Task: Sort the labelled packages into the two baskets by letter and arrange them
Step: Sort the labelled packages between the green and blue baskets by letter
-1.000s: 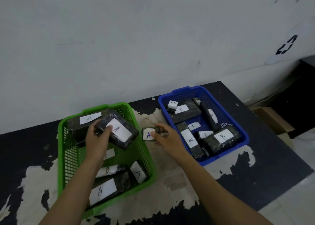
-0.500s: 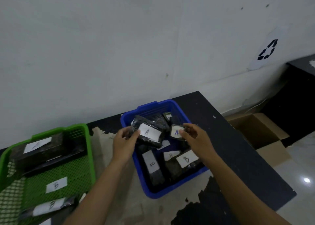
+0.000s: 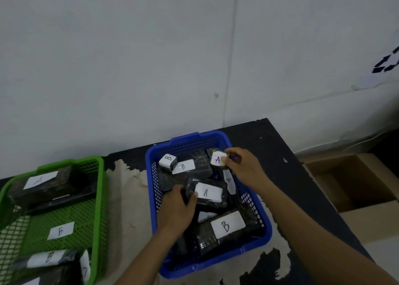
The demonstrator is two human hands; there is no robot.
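A pale grey wall [image 3: 129, 58] fills my view from nine round to three o'clock, with a vertical seam [image 3: 234, 58] near twelve. At two o'clock a white sheet [image 3: 386, 65] with a black recycling symbol is stuck to it, cut by the frame edge. The table [image 3: 269, 146] is black, its coating peeled to pale patches [image 3: 127, 198] at seven and five. Near four o'clock, beside the table, sits an open cardboard box [image 3: 349, 183].

Counting now: I see two baskets, a green basket [image 3: 103, 198] and a blue basket [image 3: 216, 262]. Blue holds two A's, the large A package [image 3: 212, 195] and small A package [image 3: 217, 160], plus four B packages [image 3: 168, 159] [image 3: 183, 167] [image 3: 228, 180] [image 3: 226, 227]. Green shows one A block [image 3: 41, 183], two B labels [image 3: 60, 230] [image 3: 48, 257]. One cardboard box [image 3: 349, 183].
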